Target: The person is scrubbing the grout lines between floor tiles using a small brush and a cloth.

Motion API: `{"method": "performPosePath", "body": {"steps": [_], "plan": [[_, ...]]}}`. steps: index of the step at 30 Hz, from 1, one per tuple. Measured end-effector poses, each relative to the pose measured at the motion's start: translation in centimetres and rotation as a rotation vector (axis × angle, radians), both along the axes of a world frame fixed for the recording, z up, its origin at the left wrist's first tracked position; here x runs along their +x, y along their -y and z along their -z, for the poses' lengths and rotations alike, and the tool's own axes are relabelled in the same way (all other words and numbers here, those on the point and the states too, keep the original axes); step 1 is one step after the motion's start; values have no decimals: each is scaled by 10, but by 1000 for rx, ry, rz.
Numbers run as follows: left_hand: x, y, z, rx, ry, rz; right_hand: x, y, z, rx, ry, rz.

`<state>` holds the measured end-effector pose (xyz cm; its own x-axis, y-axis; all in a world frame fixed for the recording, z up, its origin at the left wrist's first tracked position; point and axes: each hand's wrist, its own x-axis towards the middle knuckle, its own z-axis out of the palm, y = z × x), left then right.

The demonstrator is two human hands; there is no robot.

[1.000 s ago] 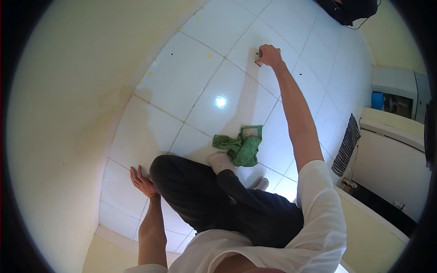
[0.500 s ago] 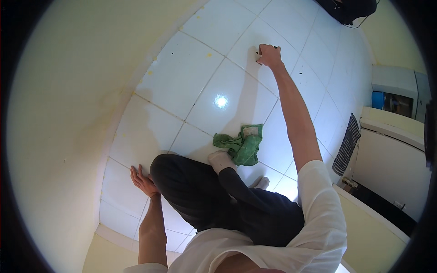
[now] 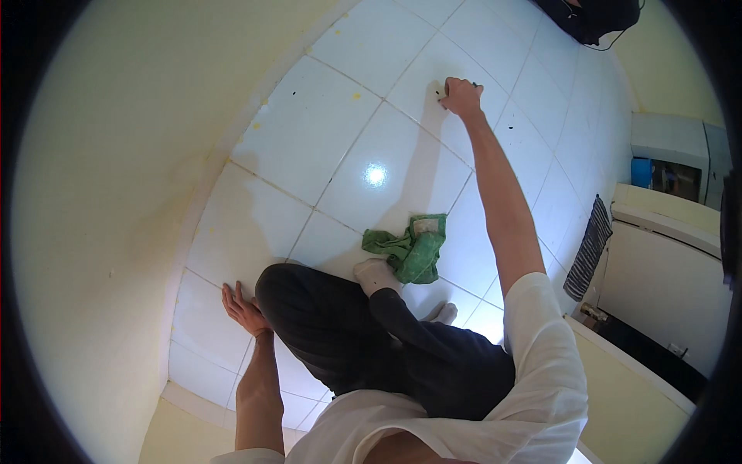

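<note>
My right hand (image 3: pixel 462 97) reaches far out over the white tiled floor (image 3: pixel 309 131), its fingers curled together in a closed grip. A small dark bit shows by its knuckles; what the fingers hold, if anything, I cannot make out. Just left of the fingertips lies a small dark speck (image 3: pixel 438 93). My left hand (image 3: pixel 246 312) rests on the tiles beside my bent knee, fingers spread and nothing in them. A crumpled green cloth (image 3: pixel 417 251) lies in front of my socked foot, apart from both hands.
A pale yellow wall (image 3: pixel 108 193) runs along the left. Other dark specks (image 3: pixel 510 127) and yellow spots dot the tiles. A black bag-like thing (image 3: pixel 591 17) sits at the far right. To the right are a striped dark mat (image 3: pixel 589 247) and a blue container (image 3: pixel 641 172).
My right hand has shifted slightly right and nearer, and the dark speck beside its fingertips now shows more plainly. The left hand and green cloth stay put.
</note>
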<state>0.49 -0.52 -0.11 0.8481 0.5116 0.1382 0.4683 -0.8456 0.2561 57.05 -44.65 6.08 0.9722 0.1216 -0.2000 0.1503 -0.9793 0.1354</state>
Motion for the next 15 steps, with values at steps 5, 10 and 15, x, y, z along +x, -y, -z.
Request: {"method": "performPosePath", "body": {"steps": [5, 10, 15], "plan": [[-2, -3, 2, 6, -10, -3, 5, -13, -3, -45, -4, 32], [-2, -2, 1, 12, 4, 10, 16, -16, -2, 57, -144, 18], [-6, -7, 1, 28, -7, 4, 15, -26, -6, 59, -172, 12]]}}
